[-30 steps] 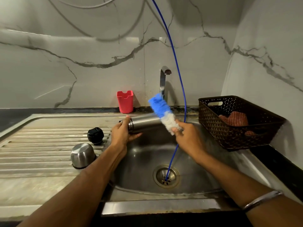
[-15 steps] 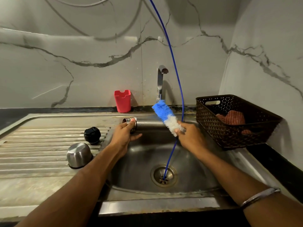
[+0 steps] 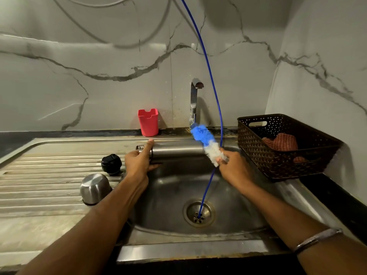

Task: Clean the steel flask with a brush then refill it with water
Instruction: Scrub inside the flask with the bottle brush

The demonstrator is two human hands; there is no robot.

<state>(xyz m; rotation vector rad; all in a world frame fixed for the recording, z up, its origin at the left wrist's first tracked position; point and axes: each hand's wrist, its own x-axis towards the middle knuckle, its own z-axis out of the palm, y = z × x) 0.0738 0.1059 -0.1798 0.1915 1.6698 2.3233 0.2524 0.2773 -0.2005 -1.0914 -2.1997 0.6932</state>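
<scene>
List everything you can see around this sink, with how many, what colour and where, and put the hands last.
steel flask: one, silver, lying sideways over the sink's back edge
brush: one, blue and white bristles, right of the flask
black cap: one, on the drainboard
steel cup: one, silver, upside down on the drainboard
red holder: one, against the back wall
tap: one, chrome, behind the sink
blue tube: one, running down into the drain
basket: one, dark brown, right counter
cloth: one, reddish, in the basket
sink: one, steel
left hand: grips the flask near its mouth
right hand: holds the brush
</scene>
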